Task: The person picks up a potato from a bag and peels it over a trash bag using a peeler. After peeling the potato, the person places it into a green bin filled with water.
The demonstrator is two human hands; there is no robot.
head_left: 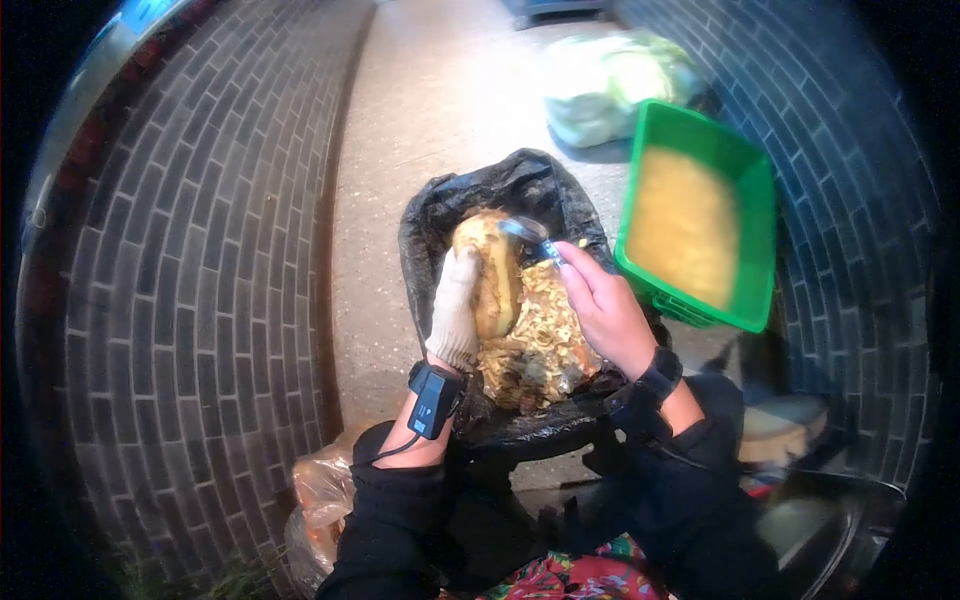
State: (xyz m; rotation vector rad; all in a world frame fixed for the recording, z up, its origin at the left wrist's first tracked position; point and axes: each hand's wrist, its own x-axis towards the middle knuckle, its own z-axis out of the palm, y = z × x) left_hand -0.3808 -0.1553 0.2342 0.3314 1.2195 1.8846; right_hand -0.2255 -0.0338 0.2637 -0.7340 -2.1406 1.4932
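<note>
1. I read no brand, label or writing anywhere in the view; the small black device [435,400] strapped at my left wrist shows only a faint mark that is too small to make out.
2. My left hand [455,310], in a pale knit glove, holds a potato [490,275]; the fingers are curled around its left side and back, closed firmly on it.
3. The potato stands nearly upright, its long axis running away from me, the rounded top end pointing toward the far side of the floor and tipped slightly left.
4. My right hand [605,310] is bare, its fingers closed around a peeler [530,235]; the metal head of the tool touches the upper right of the potato.
5. The potato sits above a black plastic bag [440,215], opened wide on the floor, with a heap of peelings [535,345] inside it just below both hands.
6. A green crate [760,210] holding something yellowish stands just right of the bag.
7. A pale bag of leafy greens [615,85] lies farther off on the floor, beyond the crate.
8. Brick paving [200,300] flanks the lighter floor strip.
</note>
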